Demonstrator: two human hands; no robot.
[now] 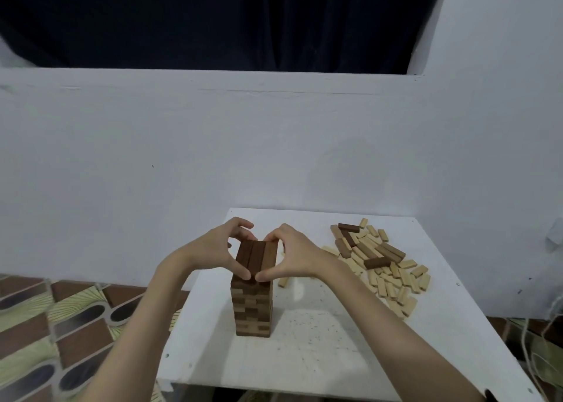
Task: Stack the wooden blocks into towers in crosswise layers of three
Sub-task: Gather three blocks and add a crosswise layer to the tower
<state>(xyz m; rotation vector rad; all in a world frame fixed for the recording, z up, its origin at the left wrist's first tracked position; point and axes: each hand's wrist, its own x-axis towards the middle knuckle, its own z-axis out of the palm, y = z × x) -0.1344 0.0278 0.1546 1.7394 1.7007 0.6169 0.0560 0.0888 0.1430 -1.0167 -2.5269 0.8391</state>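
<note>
Head view: tower's top layer [256,257] between left grip [220,251] and right grip [293,255].

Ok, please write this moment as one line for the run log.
phase: squaring top layer | left hand: grips top layer | right hand: grips top layer | tower: upright | loose blocks: right of tower

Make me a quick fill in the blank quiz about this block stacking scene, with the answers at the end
1. Both hands, left hand and right hand, grip the ____ layer of the tower.
2. That layer has ____ dark blocks side by side.
3. The loose blocks lie to the tower's ____.
4. The tower stands on a ____ table.

Answers: top; three; right; white
</note>
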